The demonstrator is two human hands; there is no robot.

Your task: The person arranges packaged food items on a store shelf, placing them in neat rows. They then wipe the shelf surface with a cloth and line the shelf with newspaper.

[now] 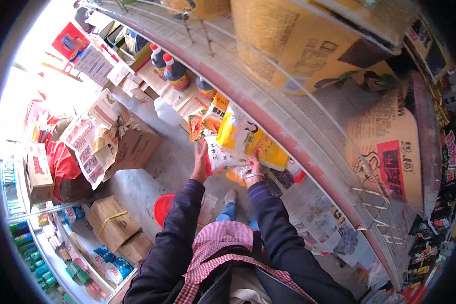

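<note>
Several printed plastic food packets are bunched between my two hands at the edge of a lower shelf. My left hand (pixel 200 164) is against the left side of a white packet (pixel 222 154) with a red edge, thumb and fingers along it. My right hand (pixel 255 169), with a bracelet at the wrist, grips the lower edge of the packets, by a yellow-and-white packet (pixel 266 150). Below, a small orange packet (pixel 235 176) shows between the hands. Behind them, an orange packet with a picture of fried food (pixel 212 117) leans on the shelf.
Dark sauce bottles (pixel 176 72) and a white jug (pixel 168 111) are beyond the packets. A metal shelf (pixel 311 129) with large cartons (pixel 387 152) overhangs on the right. On the floor are an open carton (pixel 136 142), a red basin (pixel 163 209) and stacked boxes (pixel 113 220).
</note>
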